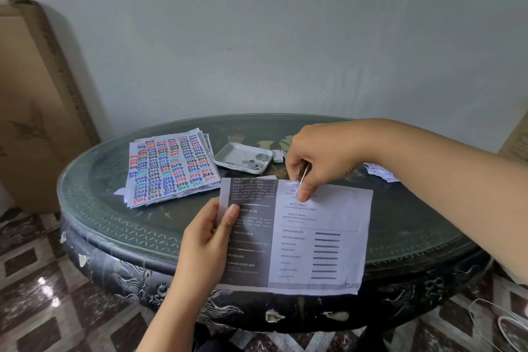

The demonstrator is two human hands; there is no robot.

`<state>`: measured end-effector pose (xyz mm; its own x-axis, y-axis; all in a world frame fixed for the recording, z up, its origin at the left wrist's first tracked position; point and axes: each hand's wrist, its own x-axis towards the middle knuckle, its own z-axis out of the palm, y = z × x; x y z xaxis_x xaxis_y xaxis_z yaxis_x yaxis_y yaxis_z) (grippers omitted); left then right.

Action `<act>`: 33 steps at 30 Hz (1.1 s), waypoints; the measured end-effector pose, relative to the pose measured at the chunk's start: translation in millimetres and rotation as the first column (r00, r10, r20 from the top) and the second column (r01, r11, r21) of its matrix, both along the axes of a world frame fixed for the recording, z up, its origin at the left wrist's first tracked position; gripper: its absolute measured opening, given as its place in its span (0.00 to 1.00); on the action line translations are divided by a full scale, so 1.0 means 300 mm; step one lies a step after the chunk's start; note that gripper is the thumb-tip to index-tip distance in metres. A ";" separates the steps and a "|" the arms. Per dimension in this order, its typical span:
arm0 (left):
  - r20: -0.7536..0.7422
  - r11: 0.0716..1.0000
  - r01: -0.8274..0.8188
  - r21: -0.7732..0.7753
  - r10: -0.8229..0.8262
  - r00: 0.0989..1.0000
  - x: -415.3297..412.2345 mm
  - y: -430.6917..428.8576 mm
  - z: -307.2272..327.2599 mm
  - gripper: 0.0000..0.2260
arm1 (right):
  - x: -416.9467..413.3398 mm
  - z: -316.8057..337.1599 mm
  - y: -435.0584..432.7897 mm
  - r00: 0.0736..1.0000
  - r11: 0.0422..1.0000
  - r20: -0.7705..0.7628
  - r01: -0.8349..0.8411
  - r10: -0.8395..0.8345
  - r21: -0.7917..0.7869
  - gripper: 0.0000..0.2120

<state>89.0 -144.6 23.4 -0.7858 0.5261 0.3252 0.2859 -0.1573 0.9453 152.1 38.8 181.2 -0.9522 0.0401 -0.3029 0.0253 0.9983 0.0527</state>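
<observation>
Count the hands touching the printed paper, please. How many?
2. The left hand holds the sheet by its left edge. The right hand is at its top edge, thumb on the sheet, gripping a thin metal tool.

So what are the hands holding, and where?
The left hand pinches the paper by its left edge. The right hand holds a metal tool at the paper's top edge.
</observation>
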 end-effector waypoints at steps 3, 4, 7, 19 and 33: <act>0.000 0.999 -0.008 0.038 0.008 1.000 -0.015 0.003 0.018 0.06 | 0.012 0.018 0.030 1.000 0.999 0.007 0.014 -0.014 -0.038 0.17; 0.007 0.999 -0.010 0.051 0.009 1.000 -0.026 0.000 0.020 0.06 | 0.018 0.026 0.046 1.000 0.999 0.013 0.023 -0.022 -0.046 0.18; 0.018 0.996 -0.029 0.086 0.028 0.999 -0.051 -0.012 0.032 0.07 | 0.048 0.044 0.091 0.997 0.995 0.034 0.065 -0.062 -0.079 0.23; 0.010 0.997 -0.044 0.065 0.043 0.999 -0.064 -0.025 0.021 0.07 | 0.097 0.062 0.107 0.986 0.987 0.089 0.145 -0.139 -0.070 0.14; -0.016 0.996 -0.058 0.062 0.059 0.998 -0.047 -0.035 0.018 0.06 | 0.099 0.047 0.089 0.994 0.996 0.074 0.077 -0.079 0.038 0.12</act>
